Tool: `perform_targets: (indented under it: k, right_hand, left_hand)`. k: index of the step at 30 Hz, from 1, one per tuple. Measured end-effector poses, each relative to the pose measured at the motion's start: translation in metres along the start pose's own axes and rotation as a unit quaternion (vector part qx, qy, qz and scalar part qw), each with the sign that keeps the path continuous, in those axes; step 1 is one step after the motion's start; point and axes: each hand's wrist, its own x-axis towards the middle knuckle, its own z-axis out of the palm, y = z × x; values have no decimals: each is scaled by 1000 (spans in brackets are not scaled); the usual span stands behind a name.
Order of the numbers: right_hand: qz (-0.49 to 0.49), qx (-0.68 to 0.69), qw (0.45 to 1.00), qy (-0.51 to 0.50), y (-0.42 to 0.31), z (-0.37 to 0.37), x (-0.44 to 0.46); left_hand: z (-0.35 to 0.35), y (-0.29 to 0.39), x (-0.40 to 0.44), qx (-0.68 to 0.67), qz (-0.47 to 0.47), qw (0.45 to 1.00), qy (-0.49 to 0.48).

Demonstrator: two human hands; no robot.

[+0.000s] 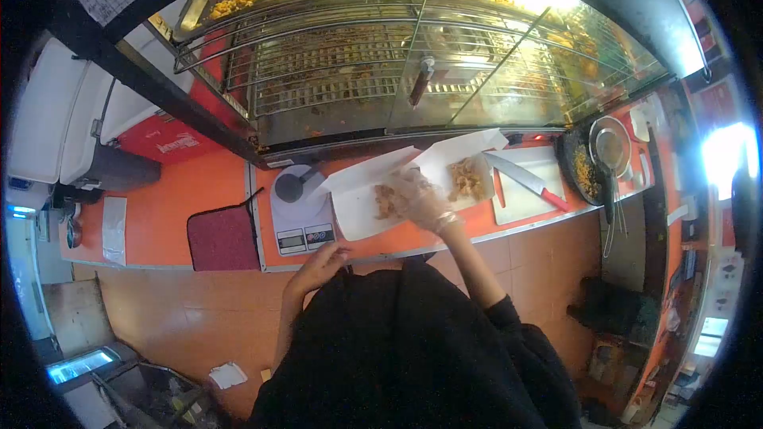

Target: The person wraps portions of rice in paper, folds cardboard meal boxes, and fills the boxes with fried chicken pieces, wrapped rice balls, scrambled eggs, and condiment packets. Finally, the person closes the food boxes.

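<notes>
My right hand (427, 202), in a clear plastic glove, reaches over the inner sides of two open white boxes. Its fingers are blurred by the glove, so I cannot tell whether they grip anything. In the left box (355, 224) lie brown fried food pieces (388, 202), right beside the glove. More fried pieces (465, 179) sit in the right box (494, 143). My bare left hand (320, 264) hovers at the counter's front edge with loosely bent fingers, holding nothing visible. Close to it is a white kitchen scale (300, 218) with a dark round scoop or cup (291, 187) on it.
A red-handled knife (520, 177) lies on a white cutting board (531, 195). Further right are a dark pan (579, 167) with crumbs and a strainer (610, 145). A glass-fronted display case (477, 87) rises behind. A dark red pad (222, 238) lies left.
</notes>
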Motion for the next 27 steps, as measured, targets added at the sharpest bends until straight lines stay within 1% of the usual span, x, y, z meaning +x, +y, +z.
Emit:
perform_targets:
  k: [2, 3, 5, 6, 7, 8, 10, 11, 13, 14, 16, 17, 19, 20, 21, 22, 23, 24, 26, 27]
  right_hand:
    - [97, 29, 995, -9, -12, 4, 1]
    - [94, 28, 995, -9, -11, 4, -2]
    - [56, -3, 994, 95, 2, 3, -16]
    - [56, -2, 994, 93, 14, 1, -24]
    - [73, -45, 990, 116, 29, -2, -33]
    - [91, -88, 982, 138, 43, -7, -43]
    - [163, -66, 972, 154, 60, -29, -52]
    - [164, -66, 972, 156, 64, -39, -56]
    - [332, -101, 920, 182, 64, -61, -62]
    - [336, -102, 918, 186, 72, -66, -67]
    - [340, -116, 896, 262, 95, -75, -77]
    - [347, -116, 891, 269, 108, -77, -80]
    - [364, -4, 893, 266, 130, -85, -83]
    - [397, 10, 886, 241, 140, -89, -86]
    - [400, 12, 883, 246, 143, -94, -87]
    - [401, 15, 882, 247, 144, -96, -88]
    - [403, 19, 881, 245, 146, -97, -90]
    - [404, 23, 881, 243, 151, -95, -93]
    - [408, 19, 882, 235, 158, -89, -101]
    - [403, 24, 886, 228, 159, -88, -106]
  left_hand:
    - [-1, 8, 0, -6, 9, 1000, 8]
    - [-1, 13, -1, -11, 8, 1000, 23]
    - [0, 16, -1, -19, 5, 999, 38]
    - [0, 16, 1, -15, -14, 998, 64]
    - [2, 17, 2, -12, -32, 995, 89]
    - [5, 16, 4, -12, -32, 996, 88]
    - [15, 12, 13, 8, -10, 977, 213]
    - [18, 11, 20, 9, -9, 977, 212]
    - [22, 12, 37, 69, -11, 949, 307]
    - [23, 5, 48, 72, -7, 950, 303]
    - [26, -2, 69, 203, 60, 897, 389]
    - [26, -2, 73, 206, 67, 898, 383]
    - [27, 9, 74, 245, 25, 886, 392]
    - [31, 16, 69, 261, -19, 868, 422]
    - [28, 34, 60, 264, -14, 869, 419]
    - [24, 55, 46, 282, -102, 888, 348]
    - [21, 71, 37, 296, -191, 895, 273]
    - [16, 79, 37, 299, -194, 894, 272]
    - [7, 96, 43, 251, -167, 907, 295]
    - [5, 113, 48, 251, -175, 903, 301]
